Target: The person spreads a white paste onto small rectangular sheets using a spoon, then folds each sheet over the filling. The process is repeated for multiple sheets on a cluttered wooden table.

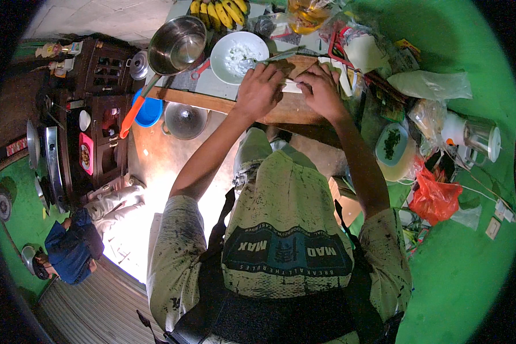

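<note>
At the table's front edge, my left hand [260, 90] and my right hand [320, 89] are close together, fingers bent and pinched. A thin pale strip [290, 86] lies between them, its ends hidden under my fingers; its kind is not clear. Under and behind the hands is a brown wooden board [301, 62]. Beyond my left hand stands a white bowl [217, 56] with white lumpy stuff in it and a metal utensil resting in it. Just right of my right hand is a whitish flat piece [345, 80].
Left of the bowl sits a steel saucepan [178, 46] whose orange handle [133, 117] juts past the table edge. Bananas [219, 12] lie at the back. Plastic bags [430, 85] and a blender jar [481, 140] crowd the right. Another person [74, 246] is at far left.
</note>
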The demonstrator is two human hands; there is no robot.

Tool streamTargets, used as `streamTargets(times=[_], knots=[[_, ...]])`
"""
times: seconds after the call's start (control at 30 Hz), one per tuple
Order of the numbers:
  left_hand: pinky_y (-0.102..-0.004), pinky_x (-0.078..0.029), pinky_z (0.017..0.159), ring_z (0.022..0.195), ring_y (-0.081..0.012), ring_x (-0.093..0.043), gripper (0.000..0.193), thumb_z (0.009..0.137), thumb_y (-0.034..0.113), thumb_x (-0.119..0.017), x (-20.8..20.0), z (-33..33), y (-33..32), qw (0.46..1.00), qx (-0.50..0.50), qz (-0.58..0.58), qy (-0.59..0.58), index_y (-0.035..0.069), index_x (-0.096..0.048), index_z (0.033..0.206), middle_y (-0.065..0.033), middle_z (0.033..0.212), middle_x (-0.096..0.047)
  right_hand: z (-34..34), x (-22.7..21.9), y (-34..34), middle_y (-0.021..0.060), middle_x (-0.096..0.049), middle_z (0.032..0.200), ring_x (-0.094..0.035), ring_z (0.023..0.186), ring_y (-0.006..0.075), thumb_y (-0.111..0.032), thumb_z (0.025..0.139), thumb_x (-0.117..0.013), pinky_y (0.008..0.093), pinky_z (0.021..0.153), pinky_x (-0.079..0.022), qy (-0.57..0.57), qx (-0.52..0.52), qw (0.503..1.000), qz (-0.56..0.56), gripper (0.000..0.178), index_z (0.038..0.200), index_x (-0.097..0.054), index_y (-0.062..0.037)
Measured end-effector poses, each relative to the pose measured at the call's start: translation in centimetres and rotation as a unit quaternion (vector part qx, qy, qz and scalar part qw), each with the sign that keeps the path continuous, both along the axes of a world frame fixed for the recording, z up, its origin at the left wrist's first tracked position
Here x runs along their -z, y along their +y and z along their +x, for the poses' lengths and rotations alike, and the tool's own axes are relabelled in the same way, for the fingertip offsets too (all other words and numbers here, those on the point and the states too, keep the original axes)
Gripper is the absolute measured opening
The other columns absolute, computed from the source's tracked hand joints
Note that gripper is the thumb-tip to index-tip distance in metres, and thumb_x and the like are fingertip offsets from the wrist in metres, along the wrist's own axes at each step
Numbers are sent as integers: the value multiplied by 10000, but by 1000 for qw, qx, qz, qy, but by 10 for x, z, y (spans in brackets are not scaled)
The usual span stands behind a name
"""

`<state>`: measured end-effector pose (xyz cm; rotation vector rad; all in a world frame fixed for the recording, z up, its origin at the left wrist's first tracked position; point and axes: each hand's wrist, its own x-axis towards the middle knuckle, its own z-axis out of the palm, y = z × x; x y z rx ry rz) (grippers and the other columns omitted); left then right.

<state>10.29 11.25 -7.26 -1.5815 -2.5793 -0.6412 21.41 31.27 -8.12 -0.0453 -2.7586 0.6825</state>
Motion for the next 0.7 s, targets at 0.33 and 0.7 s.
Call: streamTargets(times=[0.33, 0.7], knots=[[-379, -449, 863, 1097, -222, -583, 354, 769, 190, -758, 10, 9, -10, 995, 53, -6, 83, 129, -778, 1117, -19, 1124, -666, 26, 5, -13, 57, -706, 1189, -639, 1183, 241, -109, 891, -730, 434, 968, -401, 61, -57, 992, 93, 192, 1078, -728, -63], [-380, -464, 888, 1078, -245, -594, 329, 813, 191, -710, 9, 22, -9, 992, 79, 53, 80, 67, -770, 1111, -61, 1122, -666, 43, 5, -26, 55, -715, 1246, -634, 1194, 257, -109, 838, -768, 429, 936, -427, 90, -15, 991, 94, 354, 1190, -754, -73]])
